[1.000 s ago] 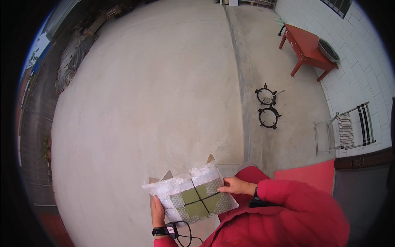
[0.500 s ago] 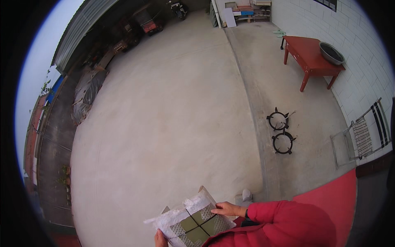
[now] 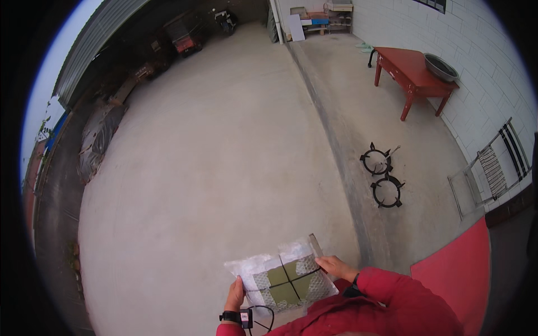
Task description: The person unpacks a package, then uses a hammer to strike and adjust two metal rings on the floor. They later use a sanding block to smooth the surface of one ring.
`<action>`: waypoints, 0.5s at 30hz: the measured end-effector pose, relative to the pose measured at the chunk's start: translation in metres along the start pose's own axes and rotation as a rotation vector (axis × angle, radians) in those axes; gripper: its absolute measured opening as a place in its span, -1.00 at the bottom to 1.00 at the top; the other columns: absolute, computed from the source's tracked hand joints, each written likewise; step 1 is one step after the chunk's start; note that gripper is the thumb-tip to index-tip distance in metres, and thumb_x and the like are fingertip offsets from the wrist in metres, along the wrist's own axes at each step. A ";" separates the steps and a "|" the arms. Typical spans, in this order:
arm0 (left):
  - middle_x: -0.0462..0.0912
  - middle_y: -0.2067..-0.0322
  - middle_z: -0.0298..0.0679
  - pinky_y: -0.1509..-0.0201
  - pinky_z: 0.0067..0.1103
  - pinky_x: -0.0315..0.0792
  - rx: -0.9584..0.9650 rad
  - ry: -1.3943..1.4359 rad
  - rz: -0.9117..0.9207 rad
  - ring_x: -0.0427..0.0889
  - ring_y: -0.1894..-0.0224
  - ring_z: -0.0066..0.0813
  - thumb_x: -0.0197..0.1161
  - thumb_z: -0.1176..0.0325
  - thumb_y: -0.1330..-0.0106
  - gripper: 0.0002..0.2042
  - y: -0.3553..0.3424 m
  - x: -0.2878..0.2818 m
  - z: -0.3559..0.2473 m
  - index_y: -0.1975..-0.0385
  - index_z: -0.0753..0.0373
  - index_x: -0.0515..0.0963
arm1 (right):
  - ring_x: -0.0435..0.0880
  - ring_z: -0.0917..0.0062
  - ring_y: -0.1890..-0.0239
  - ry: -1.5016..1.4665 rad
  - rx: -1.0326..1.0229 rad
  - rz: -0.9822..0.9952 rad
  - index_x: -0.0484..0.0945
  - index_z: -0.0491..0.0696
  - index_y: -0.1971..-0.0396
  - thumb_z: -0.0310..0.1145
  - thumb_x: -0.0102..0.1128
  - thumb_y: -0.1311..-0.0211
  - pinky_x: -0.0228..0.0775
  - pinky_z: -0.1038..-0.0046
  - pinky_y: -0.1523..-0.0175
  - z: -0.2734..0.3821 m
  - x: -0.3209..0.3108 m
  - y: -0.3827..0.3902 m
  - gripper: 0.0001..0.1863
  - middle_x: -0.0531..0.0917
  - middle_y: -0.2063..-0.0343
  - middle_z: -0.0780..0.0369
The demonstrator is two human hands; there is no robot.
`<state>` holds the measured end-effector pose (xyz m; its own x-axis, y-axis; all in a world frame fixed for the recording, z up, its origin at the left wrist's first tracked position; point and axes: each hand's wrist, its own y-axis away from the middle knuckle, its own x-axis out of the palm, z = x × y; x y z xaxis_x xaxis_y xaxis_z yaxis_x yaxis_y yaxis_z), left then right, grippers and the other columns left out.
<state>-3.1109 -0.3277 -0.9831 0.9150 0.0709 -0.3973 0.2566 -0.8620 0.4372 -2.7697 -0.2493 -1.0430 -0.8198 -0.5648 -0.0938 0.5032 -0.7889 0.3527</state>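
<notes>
Plastic-wrapped package [image 3: 283, 274] holding green squares, tied crosswise with dark cord, lies flat, long axis left-right; left hand [image 3: 235, 293] and right hand [image 3: 335, 266] clasp its opposite edges above concrete floor [image 3: 213, 168]

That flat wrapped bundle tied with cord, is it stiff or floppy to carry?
Probably fairly stiff: the bundle stays flat while the left hand and right hand grip only its edges. Its loose plastic wrap might be slippery. The crossed cord likely stops layers sliding apart.
</notes>
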 end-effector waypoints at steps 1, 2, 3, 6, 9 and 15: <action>0.25 0.81 -0.40 0.63 -0.63 0.10 -0.109 -0.049 -0.072 0.19 0.71 -0.61 -0.33 -0.09 -0.30 -0.42 0.000 -0.009 0.025 0.67 0.29 0.41 | 0.52 0.36 0.48 0.010 -0.012 -0.065 0.48 -0.22 0.49 0.02 -0.16 -0.22 0.32 0.42 0.30 -0.001 0.020 -0.015 -0.47 0.51 0.60 0.00; 0.27 0.79 -0.41 0.63 -0.64 0.11 -0.034 -0.002 -0.055 0.20 0.70 -0.62 -0.31 -0.08 -0.30 -0.44 -0.013 -0.028 0.041 0.64 0.29 0.42 | 0.52 0.41 0.45 -0.005 -0.009 -0.080 0.48 -0.23 0.44 0.00 -0.17 -0.23 0.32 0.44 0.27 0.002 0.038 -0.027 -0.48 0.53 0.56 0.02; 0.29 0.77 -0.42 0.62 -0.65 0.11 -0.073 -0.006 -0.017 0.21 0.69 -0.63 -0.29 -0.08 -0.30 -0.45 -0.025 -0.047 0.052 0.61 0.28 0.43 | 0.52 0.45 0.41 -0.019 -0.005 -0.097 0.49 -0.23 0.40 -0.02 -0.18 -0.24 0.32 0.46 0.24 0.009 0.055 -0.038 -0.49 0.55 0.53 0.05; 0.34 0.68 -0.44 0.58 -0.67 0.13 0.024 0.114 0.027 0.24 0.63 -0.66 -0.25 -0.09 -0.30 -0.46 -0.052 -0.125 0.055 0.54 0.30 0.44 | 0.50 0.55 0.33 -0.096 -0.073 -0.201 0.48 -0.26 0.29 -0.06 -0.21 -0.28 0.30 0.51 0.15 0.055 0.108 -0.063 -0.50 0.59 0.42 0.13; 0.36 0.64 -0.44 0.55 -0.68 0.15 0.059 0.118 0.094 0.25 0.59 -0.67 -0.22 -0.08 -0.29 -0.47 -0.069 -0.217 0.032 0.51 0.33 0.45 | 0.47 0.59 0.28 -0.149 -0.080 -0.272 0.46 -0.27 0.23 -0.07 -0.24 -0.30 0.28 0.54 0.10 0.118 0.168 -0.076 -0.49 0.59 0.33 0.20; 0.45 0.61 -0.26 0.42 -0.58 0.28 0.173 -0.118 0.136 0.33 0.50 -0.56 -0.09 -0.03 -0.25 -0.47 -0.090 -0.276 -0.083 0.49 0.45 0.45 | 0.45 0.59 0.32 -0.236 0.117 -0.326 0.48 -0.26 0.24 0.00 -0.27 -0.28 0.28 0.55 0.15 0.229 0.155 -0.057 -0.44 0.57 0.36 0.22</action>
<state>-3.3608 -0.2284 -0.8456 0.8923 -0.1019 -0.4399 0.0674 -0.9333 0.3528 -2.9879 -0.2362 -0.8644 -0.9782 -0.2078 -0.0068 0.1831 -0.8766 0.4449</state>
